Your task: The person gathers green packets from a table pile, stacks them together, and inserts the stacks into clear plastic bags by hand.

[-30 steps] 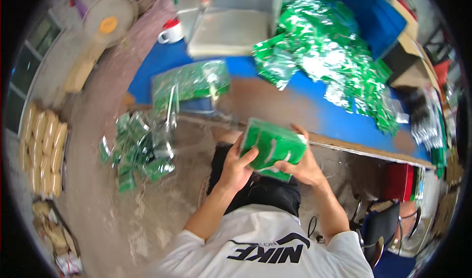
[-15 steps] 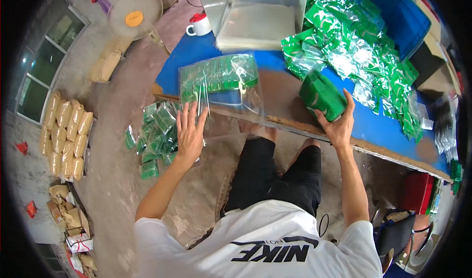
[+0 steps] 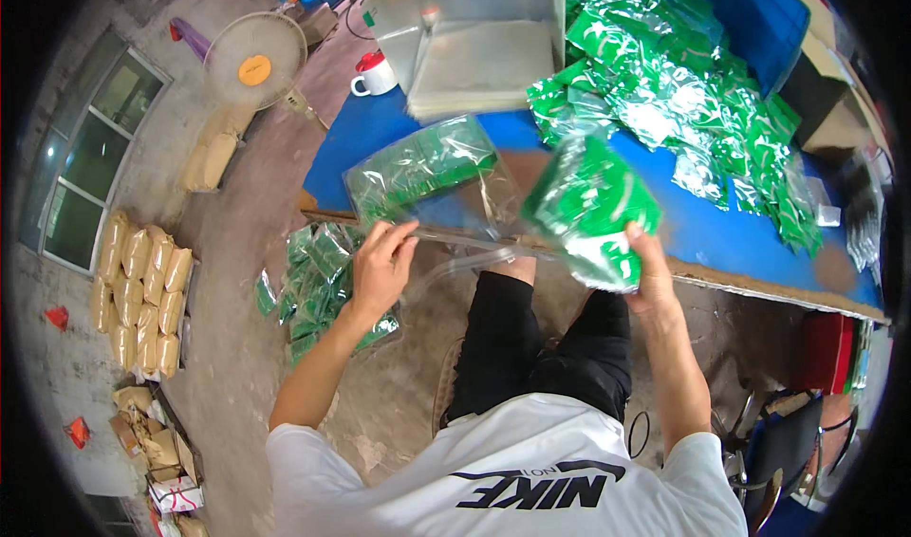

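Observation:
On the near edge of the blue table lies a clear plastic bag [image 3: 500,216] with a row of green packets [image 3: 432,169] inside. The fingers of my left hand [image 3: 382,267] are pinched together at the bag's near edge, closed on the film. My right hand [image 3: 649,273] grips a stack of shiny green packets [image 3: 593,210] by its right side. That stack is tilted above the table edge, just right of the bag, and is slightly blurred.
A big heap of green packets [image 3: 664,91] covers the table's right side before a blue bin [image 3: 759,25]. Clear bags lie in a metal tray [image 3: 484,63] at the back, beside a white mug [image 3: 374,75]. Filled bags [image 3: 318,281] lie on the floor left.
My left hand went from spread flat on the bag to pinching its edge. My right hand has brought the packet stack left and nearer, turning its face up.

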The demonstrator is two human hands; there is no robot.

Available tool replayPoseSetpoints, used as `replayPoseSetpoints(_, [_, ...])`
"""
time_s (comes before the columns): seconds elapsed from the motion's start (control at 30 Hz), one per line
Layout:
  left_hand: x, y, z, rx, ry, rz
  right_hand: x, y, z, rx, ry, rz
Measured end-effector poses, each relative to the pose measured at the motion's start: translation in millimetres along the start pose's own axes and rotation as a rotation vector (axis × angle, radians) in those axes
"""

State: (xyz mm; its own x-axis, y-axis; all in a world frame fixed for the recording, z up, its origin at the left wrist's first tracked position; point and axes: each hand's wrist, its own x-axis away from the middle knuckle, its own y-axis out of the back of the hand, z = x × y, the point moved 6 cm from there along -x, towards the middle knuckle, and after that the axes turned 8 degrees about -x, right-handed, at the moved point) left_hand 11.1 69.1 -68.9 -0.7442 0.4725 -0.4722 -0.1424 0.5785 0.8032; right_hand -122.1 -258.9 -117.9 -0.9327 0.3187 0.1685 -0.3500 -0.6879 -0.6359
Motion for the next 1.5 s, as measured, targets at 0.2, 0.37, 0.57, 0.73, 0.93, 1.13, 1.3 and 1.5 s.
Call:
replayPoseSetpoints(0.2, [-2, -55, -34, 0.305, 0.137, 0.037, -25, -49, -23, 0.207, -0.283, 0.346])
replayPoseSetpoints(0.37, [-9, -81, -43, 0.314, 0.162, 0.093, -45, -4, 28, 0.279, 0.016, 0.0])
replayPoseSetpoints(0.57, [-28, -55, -56, 0.394, 0.177, -0.153, -36, -29, -14, 0.229, -0.543, 0.349])
replayPoseSetpoints(0.73, [-25, -46, -79, 0.187, 0.001, -0.243, -74, -16, -22, 0.231, -0.51, 0.053])
replayPoseSetpoints(0.93, [-31, -40, -92, 0.153, -0.073, -0.26, -69, -44, -19, 0.34, -0.201, -0.03])
replayPoseSetpoints(1.13, [-32, -29, -81, 0.15, -0.027, -0.321, -82, -25, 10, 0.337, -0.18, -0.05])
replayPoseSetpoints(1.3, [-35, -43, -77, 0.339, 0.061, -0.23, -52, 2, 56, 0.425, -0.131, -0.14])
replayPoseSetpoints(1.5, [-19, -116, -46, 0.598, 0.294, 0.003, -36, -13, 89, 0.262, 0.216, -0.125])
